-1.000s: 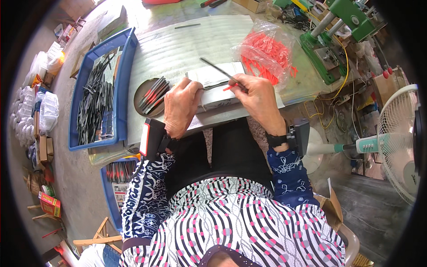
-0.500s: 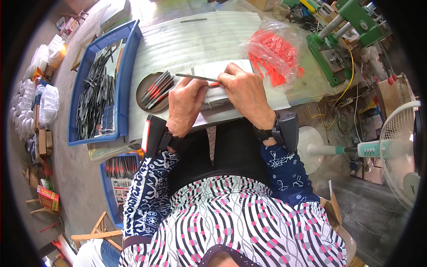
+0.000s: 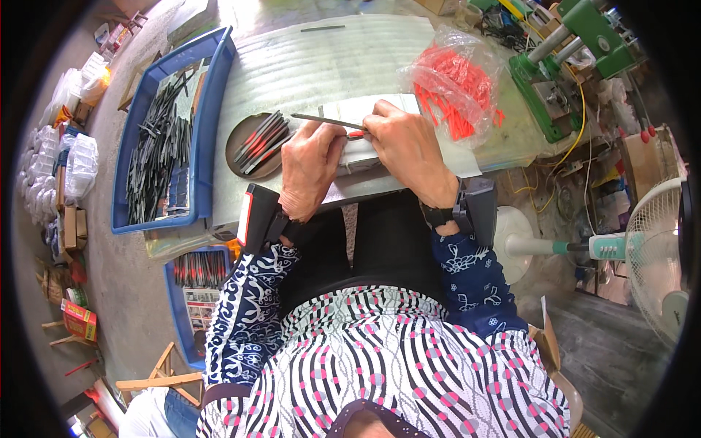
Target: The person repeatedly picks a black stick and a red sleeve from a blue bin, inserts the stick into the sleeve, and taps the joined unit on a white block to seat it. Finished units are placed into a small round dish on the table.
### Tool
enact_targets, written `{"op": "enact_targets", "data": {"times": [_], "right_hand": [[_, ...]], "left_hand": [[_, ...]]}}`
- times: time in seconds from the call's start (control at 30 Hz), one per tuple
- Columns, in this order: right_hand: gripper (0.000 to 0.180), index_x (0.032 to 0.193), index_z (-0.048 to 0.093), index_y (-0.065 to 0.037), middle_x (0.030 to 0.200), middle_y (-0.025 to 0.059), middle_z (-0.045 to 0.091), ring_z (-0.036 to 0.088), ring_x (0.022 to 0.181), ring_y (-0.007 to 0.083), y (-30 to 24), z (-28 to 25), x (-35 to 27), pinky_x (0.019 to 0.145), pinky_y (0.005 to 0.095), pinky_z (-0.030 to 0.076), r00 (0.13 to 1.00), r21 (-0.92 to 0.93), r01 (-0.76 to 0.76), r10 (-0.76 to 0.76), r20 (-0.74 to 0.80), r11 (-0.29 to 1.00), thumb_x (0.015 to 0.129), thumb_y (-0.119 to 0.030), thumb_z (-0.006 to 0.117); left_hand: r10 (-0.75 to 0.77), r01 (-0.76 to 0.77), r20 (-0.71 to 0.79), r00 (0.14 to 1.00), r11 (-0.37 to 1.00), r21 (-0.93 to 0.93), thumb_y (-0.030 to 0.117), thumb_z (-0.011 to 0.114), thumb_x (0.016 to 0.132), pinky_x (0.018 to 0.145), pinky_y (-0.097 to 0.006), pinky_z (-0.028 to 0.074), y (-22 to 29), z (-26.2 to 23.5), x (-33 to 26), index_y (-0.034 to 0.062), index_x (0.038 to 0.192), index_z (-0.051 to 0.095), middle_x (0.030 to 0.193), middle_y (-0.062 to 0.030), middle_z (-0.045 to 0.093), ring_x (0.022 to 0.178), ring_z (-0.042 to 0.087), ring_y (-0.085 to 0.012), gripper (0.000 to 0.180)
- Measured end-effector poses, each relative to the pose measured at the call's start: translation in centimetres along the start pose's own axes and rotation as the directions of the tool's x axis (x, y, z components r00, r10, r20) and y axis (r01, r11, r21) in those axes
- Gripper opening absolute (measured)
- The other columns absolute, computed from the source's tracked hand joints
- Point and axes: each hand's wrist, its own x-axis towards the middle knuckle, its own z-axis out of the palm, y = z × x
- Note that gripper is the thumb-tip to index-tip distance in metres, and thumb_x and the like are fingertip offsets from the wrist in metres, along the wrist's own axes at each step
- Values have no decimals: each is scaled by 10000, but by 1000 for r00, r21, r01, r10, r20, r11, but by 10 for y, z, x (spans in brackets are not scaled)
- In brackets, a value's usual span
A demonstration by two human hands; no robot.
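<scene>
Over the near edge of the worktable, my two hands meet with fingers pinched. My right hand grips one end of a thin dark strip, which points left above my other hand. Between the fingertips shows a small red piece; my left hand pinches its dark left end. Just left of that hand, a round brown dish holds several dark strips with red parts. Under my hands lies a white pad or block, partly covered.
A blue tray of loose dark strips stands at left, another blue bin below it. A clear bag of red pieces lies at right, near a green press. A fan stands at far right. One strip lies far back.
Both hands keep their pinch, with the strip and red piece nearly unchanged. The whole view has shifted slightly.
</scene>
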Motion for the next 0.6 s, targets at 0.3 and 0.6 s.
{"op": "enact_targets", "data": {"times": [0.3,0.6], "right_hand": [[137,952,714,-72,913,113,628,657,774,309,2,3,-7,666,405,523,987,150,-118,133,-92,982,836,-126,665],[117,927,717,-70,923,101,622,657,770,307,3,-2,-8,664,408,527,988,169,-99,117,-100,981,834,-125,673]], "left_hand": [[-30,30,13,999,999,-15,43,693,831,598,-326,504,1,-1,1,43,915,678,845,-95,622,674,627,-232,84],[-59,58,-5,998,997,-57,62,698,806,627,-386,512,3,0,1,67,879,660,835,-109,615,722,635,-306,82]]}}
